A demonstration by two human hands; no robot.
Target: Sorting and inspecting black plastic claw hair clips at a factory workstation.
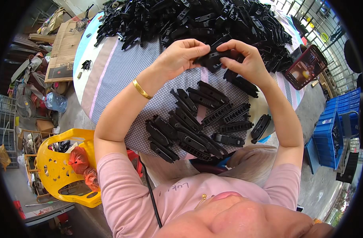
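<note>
Above the table, my two hands meet at a black plastic part point(212, 61) with a dark, moulded look. The thumb and fingers of my left hand point(182, 57) pinch its left end. My right hand point(245, 59) curls round the other end, thumb on the near side. Fingers cover much of the part, so its full shape is hidden. Just nearer to me lies a loose group of long black plastic pieces point(189, 115), some ribbed and some smooth-faced. Beyond my hands rises a large heap of similar black parts point(197, 23).
A patterned cloth covers the round table point(122, 79). At the right edge stands a phone point(306, 67) with its screen lit. A yellow plastic chair point(50, 166) bearing red bags is at the left. Blue crates point(328, 135) stand on the floor at the right.
</note>
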